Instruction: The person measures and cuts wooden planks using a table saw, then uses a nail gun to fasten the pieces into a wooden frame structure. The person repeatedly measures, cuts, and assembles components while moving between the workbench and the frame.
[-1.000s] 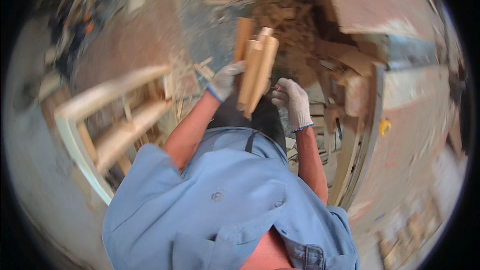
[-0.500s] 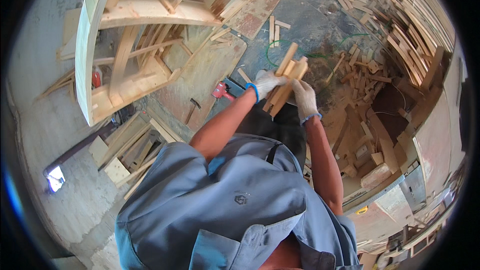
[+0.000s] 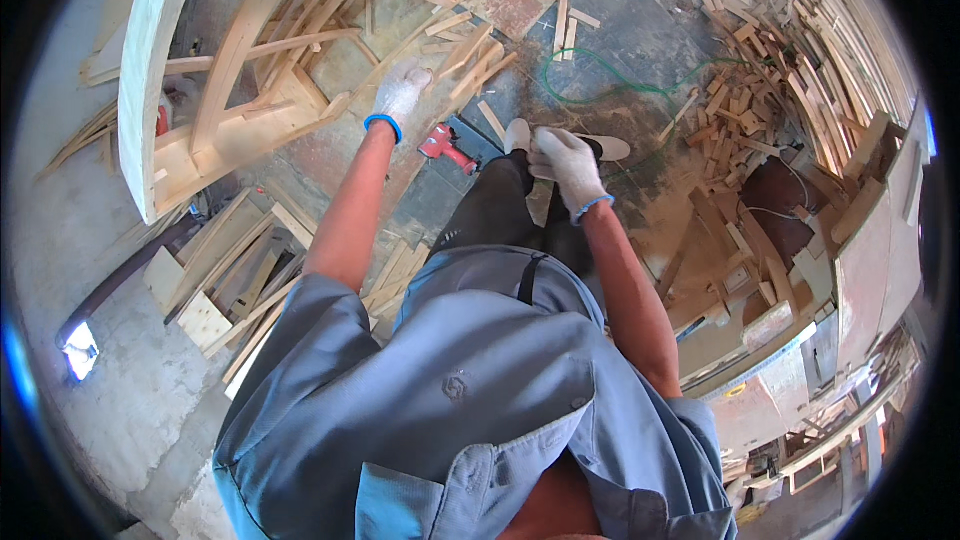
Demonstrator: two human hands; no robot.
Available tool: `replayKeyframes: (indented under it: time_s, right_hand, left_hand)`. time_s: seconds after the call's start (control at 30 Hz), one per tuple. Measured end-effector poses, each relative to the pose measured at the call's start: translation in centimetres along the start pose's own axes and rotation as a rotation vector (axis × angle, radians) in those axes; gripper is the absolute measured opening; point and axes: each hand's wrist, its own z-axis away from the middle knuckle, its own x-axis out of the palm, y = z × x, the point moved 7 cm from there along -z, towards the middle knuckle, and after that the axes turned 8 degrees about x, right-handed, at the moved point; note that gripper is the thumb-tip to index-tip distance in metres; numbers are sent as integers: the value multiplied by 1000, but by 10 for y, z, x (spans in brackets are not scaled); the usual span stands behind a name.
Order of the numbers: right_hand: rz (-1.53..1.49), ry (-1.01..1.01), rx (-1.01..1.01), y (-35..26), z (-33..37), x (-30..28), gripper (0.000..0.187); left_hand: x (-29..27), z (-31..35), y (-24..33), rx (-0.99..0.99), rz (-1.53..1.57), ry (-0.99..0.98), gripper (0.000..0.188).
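Observation:
My left hand (image 3: 402, 92), in a white glove with a blue cuff, reaches forward at the left. It looks open and holds nothing, though its fingers are slightly blurred. Just right of it several short wooden blocks (image 3: 474, 60) lie close together, apart from the fingers. My right hand (image 3: 570, 164), gloved alike, hangs above my shoes with its fingers curled in. No block shows in it. Between my arms a red nail gun (image 3: 447, 147) rests on the floor.
A large curved wooden frame (image 3: 228, 70) stands at the left. Offcuts (image 3: 735, 110) and stacked strips (image 3: 830, 100) fill the right. A green hose (image 3: 610, 90) crosses the floor ahead. More boards (image 3: 235, 275) lie at the lower left.
Both hands held a bundle of wooden blocks in front of me. Now the blocks lie ahead at the left, out of both hands. My left hand has swung left and forward; the hands are apart.

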Motion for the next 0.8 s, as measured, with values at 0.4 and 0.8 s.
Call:
replayKeyframes:
  time_s: [0.4, 0.8]
  right_hand:
    - [1191, 820, 86, 93, 86, -304, 37]
    - [1849, 678, 394, 128, 166, -469, 70]
  left_hand:
    - [90, 157, -162, -563, 664, -395, 43]
    - [130, 261, -42, -517, 133, -521, 56]
